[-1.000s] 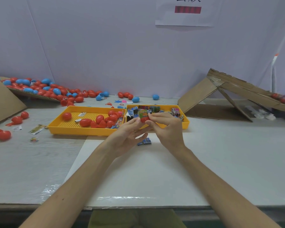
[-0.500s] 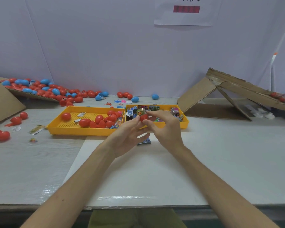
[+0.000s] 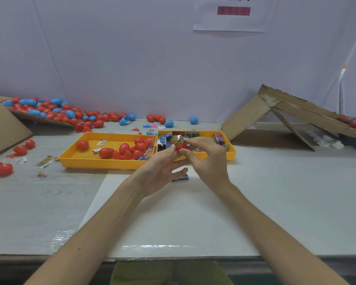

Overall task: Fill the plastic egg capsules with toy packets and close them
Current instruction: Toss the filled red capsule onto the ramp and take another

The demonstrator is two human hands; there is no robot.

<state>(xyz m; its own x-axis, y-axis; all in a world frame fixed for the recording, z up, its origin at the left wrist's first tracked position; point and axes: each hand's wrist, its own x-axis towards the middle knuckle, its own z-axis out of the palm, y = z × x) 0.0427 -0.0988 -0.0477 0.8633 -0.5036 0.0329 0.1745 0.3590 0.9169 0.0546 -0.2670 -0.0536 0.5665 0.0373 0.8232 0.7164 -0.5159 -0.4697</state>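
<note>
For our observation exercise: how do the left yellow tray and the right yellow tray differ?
The left tray holds mainly red egg capsules; the right tray holds colourful toy packets. The left tray's perforated floor shows bare in places; the right tray's floor cannot be seen. Both are yellow, rectangular, side by side.

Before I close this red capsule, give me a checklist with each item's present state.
1. Packet fully inside: not ok; the green packet sticks out above the red capsule half.
2. Grip: ok; the left hand and the right hand pinch the capsule half from both sides.
3. Closing half in hand: cannot tell; none shows.
4. Spare red pieces within reach: ok; several lie in the left yellow tray.
5. Stray stock: not ok; a blue packet lies loose below the hands.
</note>
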